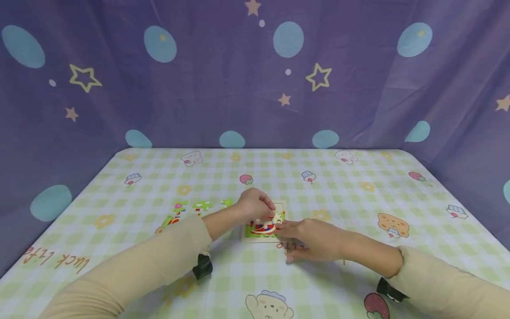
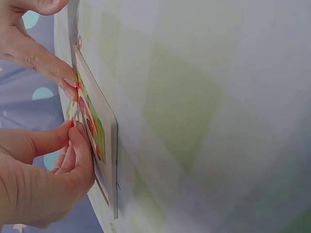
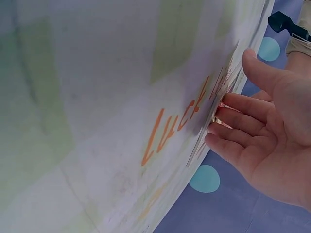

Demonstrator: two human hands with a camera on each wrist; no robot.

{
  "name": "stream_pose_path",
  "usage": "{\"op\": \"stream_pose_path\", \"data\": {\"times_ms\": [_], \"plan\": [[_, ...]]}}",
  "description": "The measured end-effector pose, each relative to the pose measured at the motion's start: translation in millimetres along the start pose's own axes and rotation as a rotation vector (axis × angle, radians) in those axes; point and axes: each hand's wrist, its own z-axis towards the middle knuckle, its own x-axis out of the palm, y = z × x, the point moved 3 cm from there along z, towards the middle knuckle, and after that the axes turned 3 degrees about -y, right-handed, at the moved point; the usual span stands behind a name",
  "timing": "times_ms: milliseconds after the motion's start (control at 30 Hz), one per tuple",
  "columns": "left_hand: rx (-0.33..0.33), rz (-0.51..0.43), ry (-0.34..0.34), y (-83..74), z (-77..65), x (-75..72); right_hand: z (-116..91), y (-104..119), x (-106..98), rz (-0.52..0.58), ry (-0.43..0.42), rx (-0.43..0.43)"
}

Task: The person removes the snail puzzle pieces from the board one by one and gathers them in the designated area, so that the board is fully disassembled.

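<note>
Bench (image 1: 334, 283): checked top. Right hand (image 1: 314, 240): fingers nearly straight, nothing gripped, touching puzzle board (image 1: 259, 240), likely to steady it. Left hand (image 1: 255, 205): fingers pinching small piece (image 2: 75, 114) over board, probably for fine control. Board: about midway between bench's left and right edges. Loose pieces (image 1: 202, 205): toward left edge.

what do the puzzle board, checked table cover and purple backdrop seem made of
Puzzle board: probably wood or fibreboard, matte, judging by its pale, rigid edge.
Checked table cover: printed cloth or vinyl, dullish; the flat surface leaves it open.
Purple backdrop: likely thin fabric, slight sheen, as it hangs in soft folds.
</note>
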Motion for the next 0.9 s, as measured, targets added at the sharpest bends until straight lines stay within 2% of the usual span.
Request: {"op": "stream_pose_path", "data": {"times_ms": [167,367,567,700,900], "plan": [[0.004,0.004,-0.016,-1.5,0.1,-0.9,-0.4,0.3,0.1,0.0,-0.002,0.001],[0.059,0.071,-0.121,-6.5,3.8,-15.5,-0.8,1.5,-0.4,0.003,0.001,-0.001],[0.06,0.017,-0.134,-2.8,7.5,-29.6,-1.4,1.9,-1.4,0.006,-0.003,-0.002],[0.039,0.0,-0.128,3.1,5.5,-36.2,-1.1,1.8,-1.2,0.004,-0.004,-0.005],[-0.035,-0.027,-0.113,17.5,0.5,-43.2,-0.6,1.1,-0.7,-0.001,-0.005,-0.012]]}}
